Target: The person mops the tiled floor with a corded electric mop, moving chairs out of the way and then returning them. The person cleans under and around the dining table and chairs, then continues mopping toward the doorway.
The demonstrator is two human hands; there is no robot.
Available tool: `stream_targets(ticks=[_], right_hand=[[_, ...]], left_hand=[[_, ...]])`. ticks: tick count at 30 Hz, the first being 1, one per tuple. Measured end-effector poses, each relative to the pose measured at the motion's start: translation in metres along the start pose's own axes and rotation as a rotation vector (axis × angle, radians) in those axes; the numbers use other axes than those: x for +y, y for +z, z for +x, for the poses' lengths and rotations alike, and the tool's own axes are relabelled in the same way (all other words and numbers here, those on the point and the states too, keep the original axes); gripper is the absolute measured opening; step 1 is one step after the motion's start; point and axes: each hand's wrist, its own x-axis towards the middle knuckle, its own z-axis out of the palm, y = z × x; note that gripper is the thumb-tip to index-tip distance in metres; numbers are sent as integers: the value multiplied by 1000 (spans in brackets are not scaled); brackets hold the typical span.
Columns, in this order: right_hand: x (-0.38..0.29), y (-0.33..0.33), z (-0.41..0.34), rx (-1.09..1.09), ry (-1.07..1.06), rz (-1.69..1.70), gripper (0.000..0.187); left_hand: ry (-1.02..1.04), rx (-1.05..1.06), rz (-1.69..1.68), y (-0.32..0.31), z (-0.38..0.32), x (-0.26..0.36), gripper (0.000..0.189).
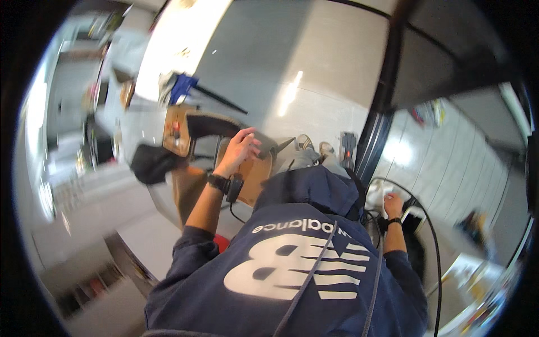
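Observation:
My left hand (pixel 242 148) hangs in the air over a brown chair or stool with a dark curved part (pixel 217 125). Its fingers are loosely bent and apart, with nothing seen in them. A black strap (pixel 218 182) with a small black device (pixel 234 188) sits on that wrist. At the right, my right hand (pixel 393 203) is held low beside my body with curled fingers, next to a whitish object (pixel 377 191) that is too blurred to name. Whether it holds anything cannot be made out. A black band (pixel 394 221) is on that wrist, and a black cable (pixel 436 252) loops past it.
A black frame post (pixel 372 135) rises close to my right side. By my shoes (pixel 305 142) a grey device with a red mark (pixel 348 151) is on the floor. Blue cloth (pixel 183 87) and a dark rod (pixel 221 100) lie ahead left. A dark rounded object (pixel 151 164) is further left.

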Motion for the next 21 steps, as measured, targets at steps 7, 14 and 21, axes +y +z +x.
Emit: stream_targets(ticks=[7, 14, 21], right_hand=[[-200, -180, 132, 67, -481, -98, 32], [-477, -235, 109, -110, -933, -193, 30], [-708, -139, 11, -306, -1251, -422, 35]], left_hand=[[-105, 338, -462, -36, -63, -111, 42], [-228, 557, -777, -35, -82, -241, 46], [-275, 522, -912, -31, -44, -298, 51]])
